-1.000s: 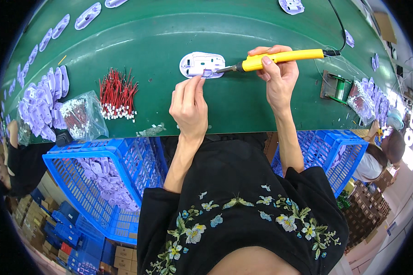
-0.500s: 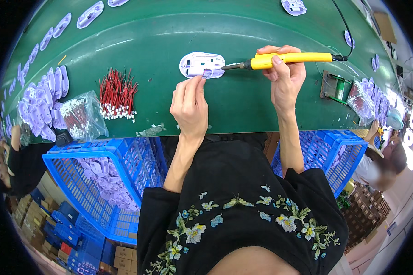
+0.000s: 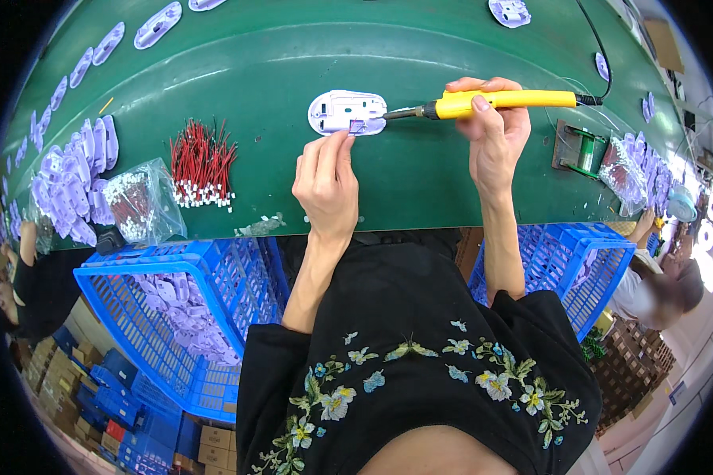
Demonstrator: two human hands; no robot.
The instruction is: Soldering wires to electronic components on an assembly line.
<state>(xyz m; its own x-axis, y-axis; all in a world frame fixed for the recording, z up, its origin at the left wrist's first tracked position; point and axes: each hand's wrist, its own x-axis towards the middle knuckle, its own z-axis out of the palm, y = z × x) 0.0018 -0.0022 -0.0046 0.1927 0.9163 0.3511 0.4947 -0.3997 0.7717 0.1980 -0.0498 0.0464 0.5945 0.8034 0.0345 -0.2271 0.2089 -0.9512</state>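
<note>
On the green table lies a pale lilac plastic housing (image 3: pixel 345 104), its hollow side up, with small slots and dark openings. A small purple-edged square piece (image 3: pixel 357 127) sits at its near edge. There the fingertips of my left hand (image 3: pixel 326 182) are pinched together; what they hold, if anything, is too small to make out. My right hand (image 3: pixel 495 138) grips a yellow soldering iron (image 3: pixel 515 100) like a pen. The iron points left, its thin tip at the right part of the housing beside the square piece. Its black cord runs up from the handle's right end.
Left of the hands lie red wires with white connectors (image 3: pixel 203 162), a clear bag (image 3: pixel 145 202) and a pile of lilac housings (image 3: pixel 71 178). A green solder spool (image 3: pixel 586 152) stands at right. Blue crates (image 3: pixel 154 265) sit below the table edge. Other people are at both sides.
The housing and my left hand have shifted very slightly left. The iron's handle has moved a touch to the right, its tip still at the housing.
</note>
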